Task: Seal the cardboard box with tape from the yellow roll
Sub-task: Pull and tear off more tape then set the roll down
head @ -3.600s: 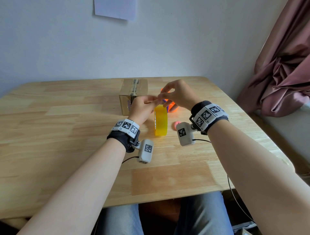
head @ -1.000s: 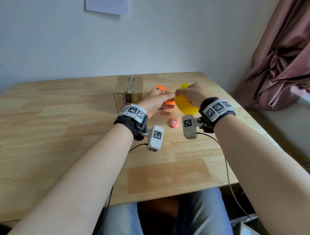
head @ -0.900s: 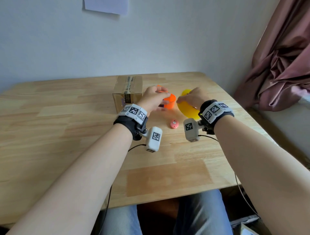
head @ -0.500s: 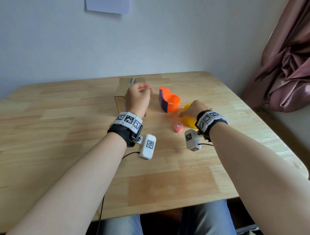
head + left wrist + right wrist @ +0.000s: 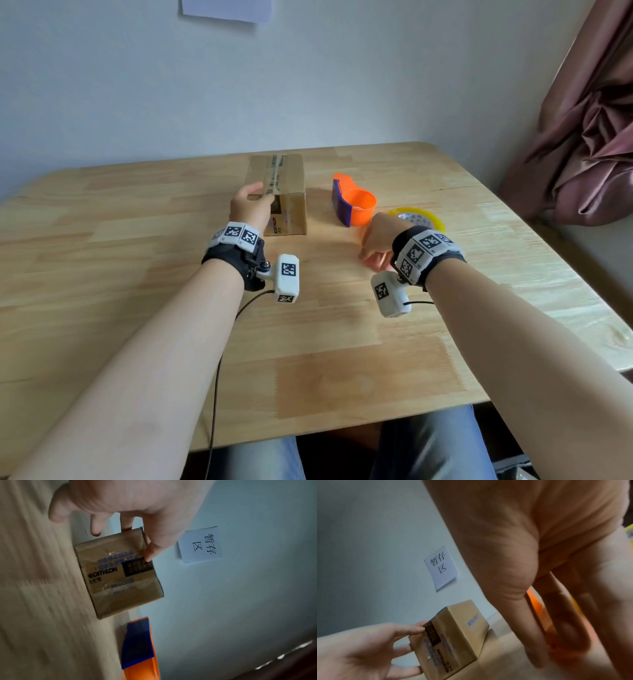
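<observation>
The left hand (image 5: 248, 205) has its grip spread, thumb touching the cardboard box (image 5: 286, 195), not closed. The right hand (image 5: 378, 236) hangs slack and empty, the yellow roll (image 5: 419, 217) flat on the tabletop (image 5: 137, 240) just beyond. Steady the box squarely first — then fetch the roll.

The right hand (image 5: 376, 236) hides the yellow tape roll (image 5: 424, 215) at its 7 o'clock. Its fingertips (image 5: 537, 660) blur, so their hold is unreadable. The wall note (image 5: 226, 10) is cropped at 12 o'clock. Small print on the cardboard box (image 5: 120, 585) is smeared.
</observation>
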